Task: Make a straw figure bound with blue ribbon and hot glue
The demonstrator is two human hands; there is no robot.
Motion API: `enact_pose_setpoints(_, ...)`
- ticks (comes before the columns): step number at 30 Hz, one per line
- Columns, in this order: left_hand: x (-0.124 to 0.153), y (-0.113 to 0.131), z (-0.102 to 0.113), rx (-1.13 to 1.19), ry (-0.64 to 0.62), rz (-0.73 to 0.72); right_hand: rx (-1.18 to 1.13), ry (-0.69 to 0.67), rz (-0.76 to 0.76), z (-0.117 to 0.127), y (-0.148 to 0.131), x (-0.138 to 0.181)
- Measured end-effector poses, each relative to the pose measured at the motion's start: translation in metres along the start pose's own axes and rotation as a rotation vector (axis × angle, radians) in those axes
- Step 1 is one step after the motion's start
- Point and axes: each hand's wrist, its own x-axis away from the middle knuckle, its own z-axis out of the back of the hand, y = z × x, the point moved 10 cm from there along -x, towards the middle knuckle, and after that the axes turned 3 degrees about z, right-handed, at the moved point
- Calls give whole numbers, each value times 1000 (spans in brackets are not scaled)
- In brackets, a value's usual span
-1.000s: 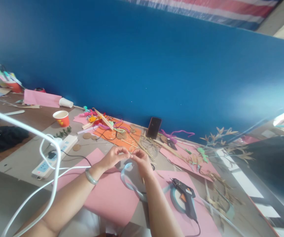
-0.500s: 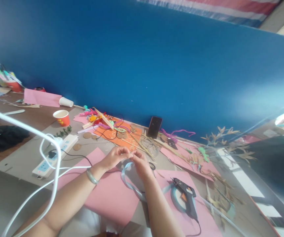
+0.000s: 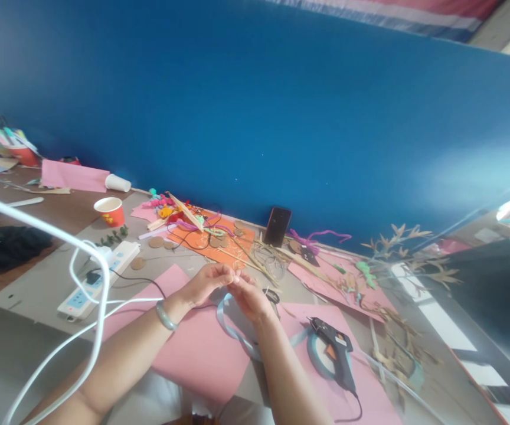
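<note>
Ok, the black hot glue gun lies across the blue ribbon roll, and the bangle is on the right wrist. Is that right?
Not quite: the head view shows the bangle on the left wrist. The black hot glue gun does lie across the blue ribbon roll.

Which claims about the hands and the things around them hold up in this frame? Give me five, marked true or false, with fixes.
1. The left hand and right hand meet at the fingertips. True.
2. The bracelet is on the right wrist. False: it circles the left wrist.
3. The glue gun lies partly over the roll of blue ribbon. True.
4. The phone lies flat on the orange paper. False: it stands up near the blue wall.
5. The red paper cup is tipped on its side. False: it stands upright; the white cup lies on its side.
</note>
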Motion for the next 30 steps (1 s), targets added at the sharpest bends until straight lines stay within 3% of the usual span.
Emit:
enact_pose_setpoints(12,0,15,10,-144,91,-100,121,94,133,10,-23,-3)
enact_pose_setpoints(22,-3,3,45,-162,348,-47,285,215,201,28,-32,-1)
enact_pose_setpoints(30,-3,8,63,-155,492,-164,278,191,240,18,-37,0)
